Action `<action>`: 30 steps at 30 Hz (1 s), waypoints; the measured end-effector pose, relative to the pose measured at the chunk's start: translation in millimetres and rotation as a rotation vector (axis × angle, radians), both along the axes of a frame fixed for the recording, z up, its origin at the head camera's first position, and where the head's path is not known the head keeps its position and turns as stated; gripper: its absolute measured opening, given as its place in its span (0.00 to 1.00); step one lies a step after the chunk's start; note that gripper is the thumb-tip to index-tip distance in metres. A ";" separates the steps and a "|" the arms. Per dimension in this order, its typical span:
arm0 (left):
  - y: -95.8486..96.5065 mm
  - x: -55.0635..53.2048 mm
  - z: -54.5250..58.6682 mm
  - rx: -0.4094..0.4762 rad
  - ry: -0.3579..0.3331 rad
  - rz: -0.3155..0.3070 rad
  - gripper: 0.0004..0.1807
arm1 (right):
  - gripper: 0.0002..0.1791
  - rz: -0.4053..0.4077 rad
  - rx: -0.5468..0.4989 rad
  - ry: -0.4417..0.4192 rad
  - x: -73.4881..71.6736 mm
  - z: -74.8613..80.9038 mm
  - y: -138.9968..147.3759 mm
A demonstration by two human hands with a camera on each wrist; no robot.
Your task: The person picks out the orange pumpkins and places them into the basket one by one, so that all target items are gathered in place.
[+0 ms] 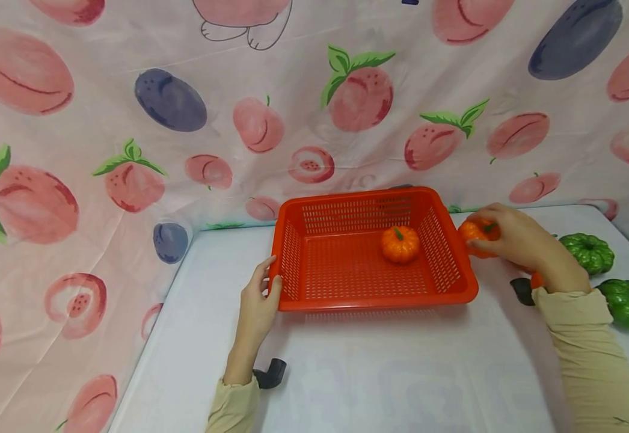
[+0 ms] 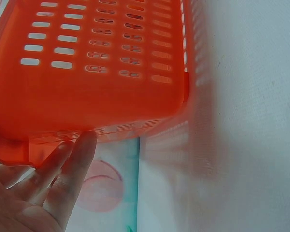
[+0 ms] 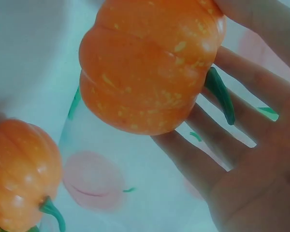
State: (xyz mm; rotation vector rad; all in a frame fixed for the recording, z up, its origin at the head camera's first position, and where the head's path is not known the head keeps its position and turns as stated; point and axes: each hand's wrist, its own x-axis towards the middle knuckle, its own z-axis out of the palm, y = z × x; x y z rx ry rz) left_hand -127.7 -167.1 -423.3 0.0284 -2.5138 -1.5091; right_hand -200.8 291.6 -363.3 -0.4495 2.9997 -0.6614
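A red plastic basket (image 1: 365, 302) with slotted walls stands mid-table, and one small orange pumpkin (image 1: 400, 245) with a green stem lies inside at its right. At the basket's left end my left hand (image 1: 257, 313) holds the rim, thumb on the near side; the left wrist view catches its fingers (image 2: 70, 179) at the slotted end wall. My right hand (image 1: 515, 236) grips a second orange pumpkin (image 1: 474, 231) just outside the basket's right rim. In the right wrist view this speckled pumpkin (image 3: 147, 72) sits between the thumb and fingertips, its green stem toward the palm.
Two green pumpkins (image 1: 587, 254) lie at the table's right side, beyond the right forearm. Another orange pumpkin (image 3: 21, 174) shows in the right wrist view; the forearm mostly hides that area from the head camera. A fruit-print cloth (image 1: 368, 162) hangs behind the white table (image 1: 401, 373).
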 end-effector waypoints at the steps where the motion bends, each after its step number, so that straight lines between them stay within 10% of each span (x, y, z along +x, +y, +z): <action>1: 0.0 0.0 0.0 0.000 -0.001 0.001 0.24 | 0.31 0.005 0.002 0.001 0.2 1.1 0.2; 30: -0.6 -0.5 -1.5 0.008 -0.002 0.002 0.24 | 0.29 0.002 -0.013 0.078 7.4 22.5 -8.3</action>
